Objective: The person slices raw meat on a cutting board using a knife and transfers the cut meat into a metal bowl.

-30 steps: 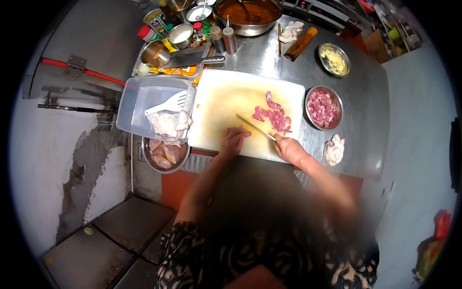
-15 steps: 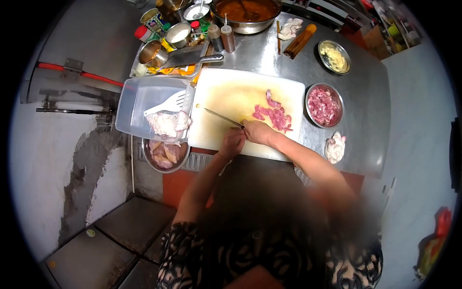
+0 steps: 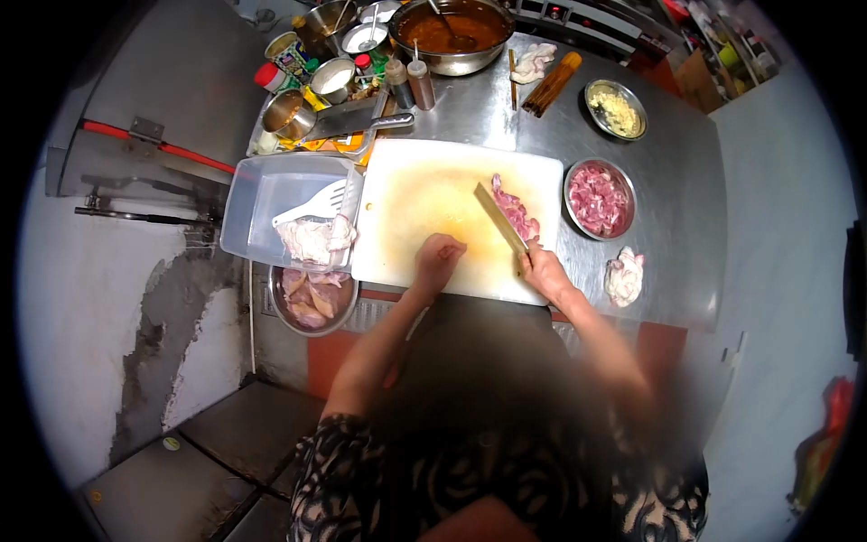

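Note:
My right hand (image 3: 546, 275) is wrapped round the handle of a kitchen knife (image 3: 498, 217), at the right side of the white cutting board (image 3: 406, 167). Its blade slants up and to the left, lying along the left edge of a pile of sliced raw meat (image 3: 515, 208). Over the lower middle of the board is my left hand (image 3: 440, 262), its fingers curled closed with nothing showing in them. A metal bowl of cut meat (image 3: 600, 200) stands just right of the board.
Left of the board, a clear plastic tub (image 3: 248, 194) holds a white slotted spatula (image 3: 312, 203) and pale meat or skin. Below it sits a bowl of larger meat pieces (image 3: 312, 298). A crumpled cloth (image 3: 624, 276), chopped garlic bowl (image 3: 617, 110), cleaver (image 3: 348, 124) and sauce pot (image 3: 452, 41) surround the board.
My hands have parted. The right one has moved right and down with the knife, whose blade is now against the meat, and the meat pile is narrower. My left hand stays near its place.

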Demonstrator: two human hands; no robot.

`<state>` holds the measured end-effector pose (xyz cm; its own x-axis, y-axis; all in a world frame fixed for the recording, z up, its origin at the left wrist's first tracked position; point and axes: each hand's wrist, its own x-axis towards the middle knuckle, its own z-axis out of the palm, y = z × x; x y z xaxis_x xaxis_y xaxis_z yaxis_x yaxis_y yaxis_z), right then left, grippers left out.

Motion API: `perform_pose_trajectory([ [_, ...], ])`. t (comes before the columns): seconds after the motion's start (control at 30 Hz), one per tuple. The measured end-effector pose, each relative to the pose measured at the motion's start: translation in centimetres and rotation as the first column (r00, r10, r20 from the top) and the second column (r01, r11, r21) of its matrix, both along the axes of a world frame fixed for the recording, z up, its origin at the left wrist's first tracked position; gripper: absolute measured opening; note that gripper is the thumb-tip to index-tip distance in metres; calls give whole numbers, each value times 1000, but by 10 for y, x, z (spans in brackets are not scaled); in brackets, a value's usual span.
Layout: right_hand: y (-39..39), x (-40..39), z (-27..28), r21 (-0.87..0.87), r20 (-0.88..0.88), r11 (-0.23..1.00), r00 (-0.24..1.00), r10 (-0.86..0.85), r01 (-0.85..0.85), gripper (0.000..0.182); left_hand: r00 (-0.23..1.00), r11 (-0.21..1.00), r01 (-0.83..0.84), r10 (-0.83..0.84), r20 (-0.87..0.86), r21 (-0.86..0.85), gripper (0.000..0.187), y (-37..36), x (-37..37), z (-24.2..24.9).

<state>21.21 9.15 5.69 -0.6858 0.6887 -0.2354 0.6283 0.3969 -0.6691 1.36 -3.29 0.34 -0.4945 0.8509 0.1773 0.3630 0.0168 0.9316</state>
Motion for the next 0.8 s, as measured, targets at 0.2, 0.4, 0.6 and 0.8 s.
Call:
perform_pose_trajectory([
  [0.2, -15, -1, 5, -1, 3, 999, 999, 55, -55, 20, 946, 995, -87, 97, -310, 48, 13, 21, -10, 1],
  [0.4, -23, -10, 21, 76, 39, 990, 992, 119, -122, 19, 912, 992, 31, 22, -410, 121, 10, 4, -10, -4],
  [0.6, -15, -14, 22, 152, 143, 954, 961, 238, -259, 15, 888, 982, 173, -122, -443, 75, 15, 6, -14, 3],
  [0.8, -7, -12, 27, 102, 176, 957, 951, 252, -273, 16, 904, 980, 148, -79, -421, 134, 21, 10, -15, 4],
])
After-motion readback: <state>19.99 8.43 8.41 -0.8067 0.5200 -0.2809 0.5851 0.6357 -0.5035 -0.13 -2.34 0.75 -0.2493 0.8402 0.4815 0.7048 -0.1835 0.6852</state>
